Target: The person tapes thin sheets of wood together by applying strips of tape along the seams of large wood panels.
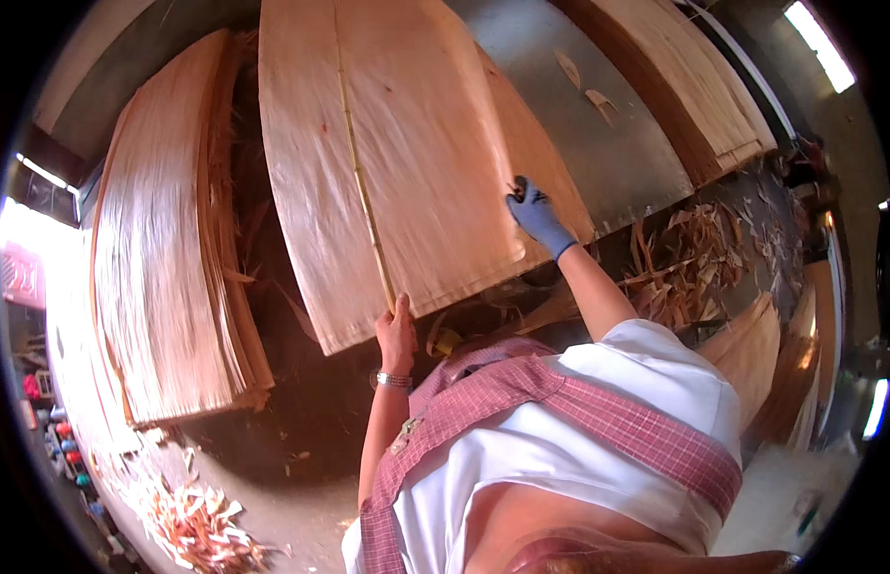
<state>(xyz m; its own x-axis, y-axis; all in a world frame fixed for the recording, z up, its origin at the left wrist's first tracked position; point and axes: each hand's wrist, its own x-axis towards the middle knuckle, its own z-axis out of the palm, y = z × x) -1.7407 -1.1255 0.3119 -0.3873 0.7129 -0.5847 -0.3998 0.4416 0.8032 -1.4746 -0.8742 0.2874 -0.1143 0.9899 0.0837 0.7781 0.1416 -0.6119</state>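
Note:
My left hand (397, 337), bare and with a watch at the wrist, is closed around the near end of a long thin bamboo stick (362, 182). The stick lies lengthwise across a broad, pale sheet of wood veneer (426, 143). On my right hand (541, 216) is a blue glove with dark fingertips. Its fingers are curled at the sheet's right edge, around a small dark thing too hidden to name. Beneath that edge, more veneer (536, 143) shows to the right.
A thick veneer stack (158, 239) stands at the left, another stack (689, 72) at the far right. Between the sheet and the right stack shows a grey metal surface (589, 115) with a few scraps. Shavings lie in heaps at the lower left (201, 521) and right (694, 263).

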